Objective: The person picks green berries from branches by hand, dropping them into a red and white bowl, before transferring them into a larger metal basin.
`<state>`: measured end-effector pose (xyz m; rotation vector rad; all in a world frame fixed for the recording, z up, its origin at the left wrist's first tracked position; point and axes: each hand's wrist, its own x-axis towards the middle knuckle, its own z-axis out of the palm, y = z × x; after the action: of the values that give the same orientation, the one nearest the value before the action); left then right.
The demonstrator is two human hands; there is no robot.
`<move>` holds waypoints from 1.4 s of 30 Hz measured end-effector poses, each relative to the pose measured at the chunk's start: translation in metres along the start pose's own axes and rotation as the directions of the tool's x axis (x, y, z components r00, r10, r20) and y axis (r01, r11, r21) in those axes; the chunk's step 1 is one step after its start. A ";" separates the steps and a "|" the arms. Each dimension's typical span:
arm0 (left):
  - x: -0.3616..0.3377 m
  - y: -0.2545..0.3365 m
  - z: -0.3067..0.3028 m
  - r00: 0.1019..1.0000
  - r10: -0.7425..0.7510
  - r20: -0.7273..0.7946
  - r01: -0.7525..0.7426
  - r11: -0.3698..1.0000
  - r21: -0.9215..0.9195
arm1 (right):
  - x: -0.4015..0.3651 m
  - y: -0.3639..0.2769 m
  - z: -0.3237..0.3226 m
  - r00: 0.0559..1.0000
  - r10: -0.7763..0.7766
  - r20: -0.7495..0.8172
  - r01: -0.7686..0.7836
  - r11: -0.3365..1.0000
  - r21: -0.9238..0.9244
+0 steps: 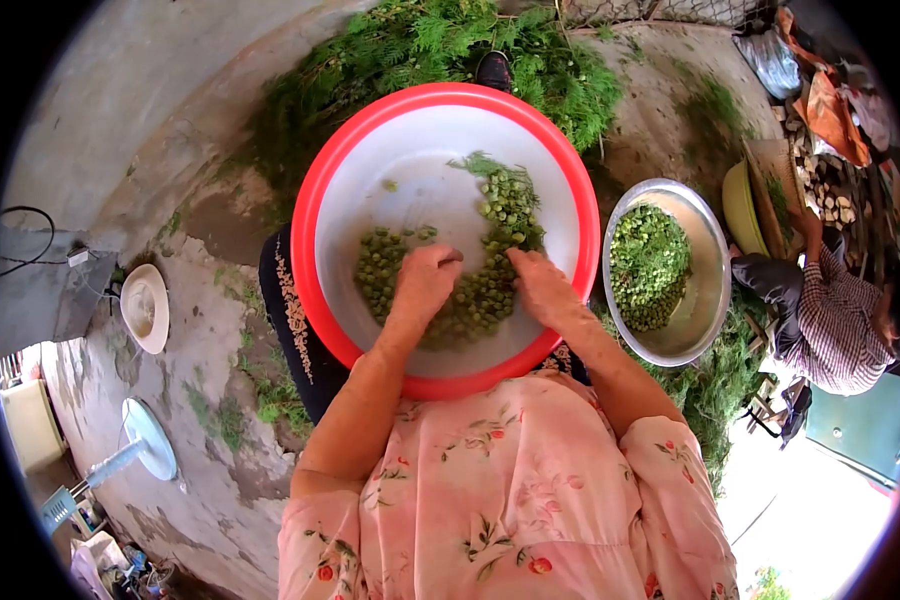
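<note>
A large white basin with a red rim sits across my lap. Inside lies a curved heap of small green cones or berries, with a feathery green sprig at its far end. My left hand is over the left part of the heap, fingers curled together; whatever they hold is hidden. Against the right side of the heap, my right hand has its fingers bent down and closed, their tips partly hidden among the green pieces.
To the right stands a metal bowl partly filled with green pieces. Cut evergreen branches lie beyond the basin. Another person sits at the right near a yellow-green basin. A fan and a pale hat are left.
</note>
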<state>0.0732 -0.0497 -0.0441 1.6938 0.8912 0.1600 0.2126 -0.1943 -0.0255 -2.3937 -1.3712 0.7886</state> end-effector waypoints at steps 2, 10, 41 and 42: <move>0.000 0.000 -0.001 0.999 -0.040 0.003 0.040 0.994 -0.105 | 0.013 0.002 0.023 0.997 0.040 0.068 -0.035 0.997 -0.067; -0.005 0.010 -0.007 0.981 -0.170 0.092 0.193 0.875 -0.443 | -0.022 -0.031 0.057 0.921 -0.382 0.079 0.366 0.916 0.163; -0.009 0.007 0.004 0.986 0.032 0.161 -0.110 0.857 0.504 | 0.031 0.028 0.055 0.932 -0.287 -0.220 0.184 0.900 -0.394; -0.008 0.007 0.005 0.990 0.038 0.133 -0.099 0.866 0.490 | 0.031 0.028 0.055 0.935 -0.281 -0.217 0.176 0.898 -0.404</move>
<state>0.0736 -0.0587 -0.0373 2.1911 0.8253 -0.1387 0.2133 -0.1840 -0.0939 -2.4228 -1.7725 0.1283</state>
